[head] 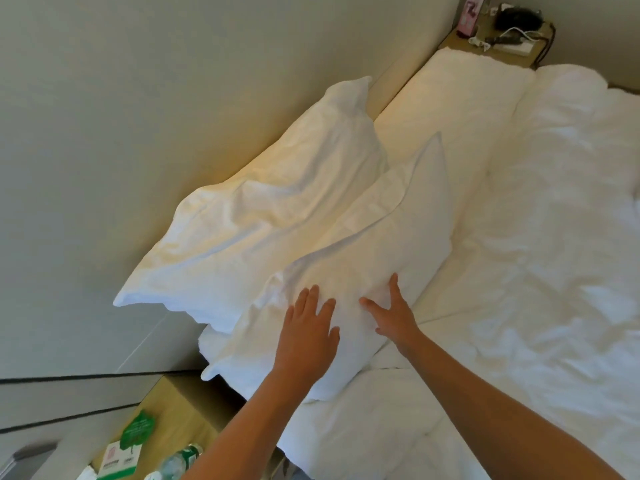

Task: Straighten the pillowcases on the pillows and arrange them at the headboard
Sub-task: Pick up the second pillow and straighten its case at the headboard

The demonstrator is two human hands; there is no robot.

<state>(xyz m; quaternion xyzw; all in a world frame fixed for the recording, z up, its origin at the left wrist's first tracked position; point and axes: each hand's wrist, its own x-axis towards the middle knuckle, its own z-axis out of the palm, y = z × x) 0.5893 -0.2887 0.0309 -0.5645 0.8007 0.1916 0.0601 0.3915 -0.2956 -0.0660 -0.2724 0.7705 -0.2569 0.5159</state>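
Two white pillows lie at the head of the bed. The rear pillow (pixel 263 202) leans against the beige headboard (pixel 391 81), its case wrinkled. The front pillow (pixel 374 244) lies in front of it, overlapping it a little. My left hand (pixel 308 330) rests flat on the near end of the front pillow, fingers spread. My right hand (pixel 394 313) presses flat on the same pillow just to the right, fingers apart. Neither hand grips the fabric.
A rumpled white duvet (pixel 554 254) covers the bed to the right. A wooden nightstand (pixel 173 420) at lower left holds a water bottle (pixel 180 462) and green cards. A far nightstand (pixel 502 39) carries a phone, cables and a pink box.
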